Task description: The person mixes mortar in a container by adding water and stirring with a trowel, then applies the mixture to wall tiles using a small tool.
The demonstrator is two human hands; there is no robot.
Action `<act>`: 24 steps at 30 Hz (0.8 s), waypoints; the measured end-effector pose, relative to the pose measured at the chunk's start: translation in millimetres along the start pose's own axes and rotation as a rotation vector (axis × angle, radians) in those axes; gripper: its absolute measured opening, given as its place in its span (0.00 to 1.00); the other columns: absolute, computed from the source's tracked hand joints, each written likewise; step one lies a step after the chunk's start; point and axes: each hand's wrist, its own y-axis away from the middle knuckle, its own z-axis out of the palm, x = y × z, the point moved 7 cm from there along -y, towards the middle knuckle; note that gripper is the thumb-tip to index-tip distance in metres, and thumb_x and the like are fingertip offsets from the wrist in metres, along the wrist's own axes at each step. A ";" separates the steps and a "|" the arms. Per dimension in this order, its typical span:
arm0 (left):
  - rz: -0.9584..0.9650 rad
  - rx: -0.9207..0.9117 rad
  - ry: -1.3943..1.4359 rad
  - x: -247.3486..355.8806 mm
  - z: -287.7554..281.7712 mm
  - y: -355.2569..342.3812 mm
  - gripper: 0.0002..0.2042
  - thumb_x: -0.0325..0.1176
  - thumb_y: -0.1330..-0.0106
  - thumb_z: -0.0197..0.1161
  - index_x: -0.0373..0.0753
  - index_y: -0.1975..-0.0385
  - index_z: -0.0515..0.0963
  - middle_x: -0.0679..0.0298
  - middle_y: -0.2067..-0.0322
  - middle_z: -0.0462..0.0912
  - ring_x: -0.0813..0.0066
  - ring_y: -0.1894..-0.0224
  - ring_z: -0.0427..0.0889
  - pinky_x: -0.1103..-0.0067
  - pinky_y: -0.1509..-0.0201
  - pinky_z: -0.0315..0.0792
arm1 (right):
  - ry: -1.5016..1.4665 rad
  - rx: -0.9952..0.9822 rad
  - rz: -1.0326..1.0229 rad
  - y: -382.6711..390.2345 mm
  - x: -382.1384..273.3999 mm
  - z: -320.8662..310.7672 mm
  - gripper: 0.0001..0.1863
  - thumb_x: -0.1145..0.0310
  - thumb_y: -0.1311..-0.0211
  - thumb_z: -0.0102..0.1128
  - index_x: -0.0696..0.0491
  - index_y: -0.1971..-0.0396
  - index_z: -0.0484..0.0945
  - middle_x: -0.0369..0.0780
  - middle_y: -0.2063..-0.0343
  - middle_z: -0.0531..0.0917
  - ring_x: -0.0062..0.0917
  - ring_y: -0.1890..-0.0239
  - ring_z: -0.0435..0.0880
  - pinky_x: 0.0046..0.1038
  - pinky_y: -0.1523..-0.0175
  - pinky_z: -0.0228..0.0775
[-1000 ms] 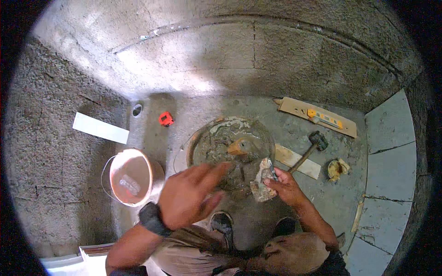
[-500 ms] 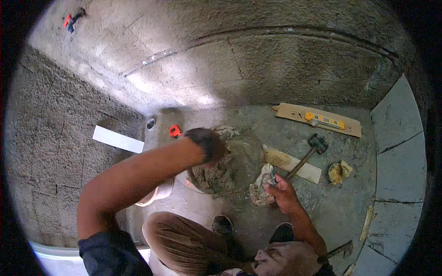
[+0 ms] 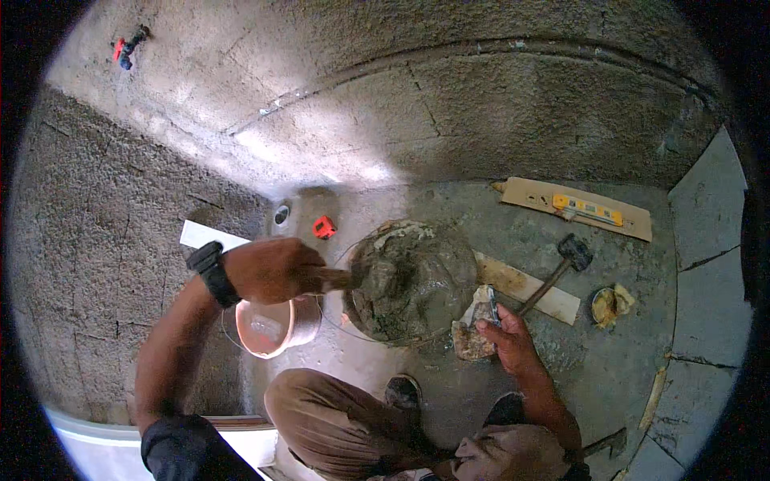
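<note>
Left hand [image 3: 273,268], open above the pan a second ago, now grips a trowel handle [image 3: 330,278] in the mortar pan [image 3: 413,280] at centre, suggesting scooping. Right hand [image 3: 507,337] stays clamped on a mortar-caked tool [image 3: 475,330], right of the pan.

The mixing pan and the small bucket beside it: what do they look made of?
Mixing pan: probably rubber or metal; its rim is too caked with wet grey mortar to tell. Small bucket: likely plastic, with a smooth salmon-pink wall, thin rim and wire handle. The left hand holds a wooden-handled tool in the mortar.
</note>
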 end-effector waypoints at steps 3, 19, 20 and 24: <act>-0.569 0.001 0.550 -40.8 28.9 36.2 0.18 0.47 0.33 0.58 0.37 0.57 0.79 0.66 0.73 0.82 0.84 0.77 0.77 0.82 0.78 0.70 | 0.062 0.052 0.021 6.1 -2.5 -7.8 0.22 0.66 0.39 0.61 0.56 0.46 0.70 0.35 0.55 0.78 0.20 0.53 0.75 0.24 0.46 0.65; -0.482 -0.053 1.685 -70.1 201.4 61.5 0.14 0.34 0.34 0.53 0.34 0.53 0.68 0.52 0.62 0.81 0.72 0.69 0.82 0.80 0.73 0.74 | 0.058 0.066 0.063 2.4 17.1 -5.7 0.21 0.66 0.40 0.62 0.57 0.48 0.71 0.36 0.57 0.79 0.22 0.56 0.78 0.26 0.50 0.69; -0.497 -0.065 1.703 -68.4 202.5 56.0 0.12 0.35 0.34 0.55 0.36 0.55 0.68 0.57 0.67 0.79 0.75 0.73 0.80 0.81 0.75 0.72 | 0.068 0.060 0.023 3.9 13.3 -3.0 0.20 0.67 0.40 0.62 0.57 0.49 0.72 0.36 0.58 0.79 0.22 0.57 0.78 0.26 0.51 0.69; -0.601 -0.025 1.533 -61.5 197.7 55.8 0.10 0.38 0.35 0.62 0.41 0.64 0.70 0.71 0.80 0.72 0.84 0.84 0.71 0.87 0.82 0.66 | 0.072 0.026 -0.014 9.0 4.3 8.2 0.19 0.68 0.39 0.61 0.56 0.49 0.72 0.35 0.58 0.79 0.21 0.58 0.78 0.26 0.51 0.70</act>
